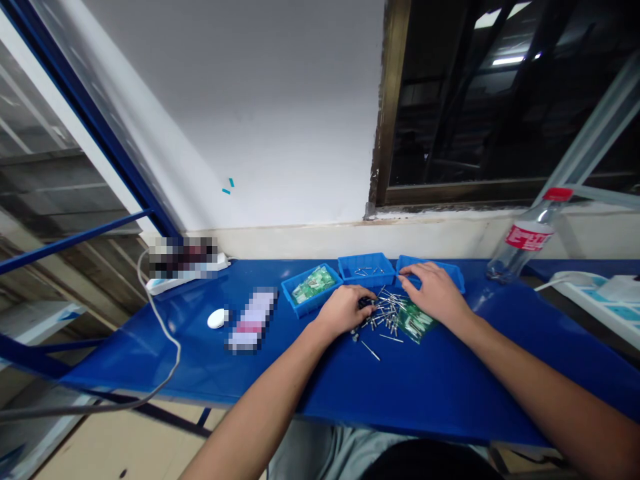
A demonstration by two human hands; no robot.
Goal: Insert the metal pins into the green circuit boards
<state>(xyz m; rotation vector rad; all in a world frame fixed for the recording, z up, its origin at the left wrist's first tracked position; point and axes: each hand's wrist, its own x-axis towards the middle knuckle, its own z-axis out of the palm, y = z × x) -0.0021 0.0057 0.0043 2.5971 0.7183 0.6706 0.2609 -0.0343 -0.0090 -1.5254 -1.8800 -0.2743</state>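
Observation:
A loose pile of thin metal pins that look like blind rivets lies on the blue table. At its left edge is my left hand, fingers curled towards the thumb; what they hold, if anything, is too small to make out. My right hand reaches over the pile's right side with fingers and thumb apart, in front of the right blue tray. Under its palm lies a clear green-tinted bag of metal parts. Several pins rest in the middle blue tray. Similar green bags fill the left blue tray.
A white oval object and a blurred-out flat item lie to the left. Behind them is a power strip with a grey cable. A red-capped bottle stands at the right back, near a white-and-blue object. A wall borders the table.

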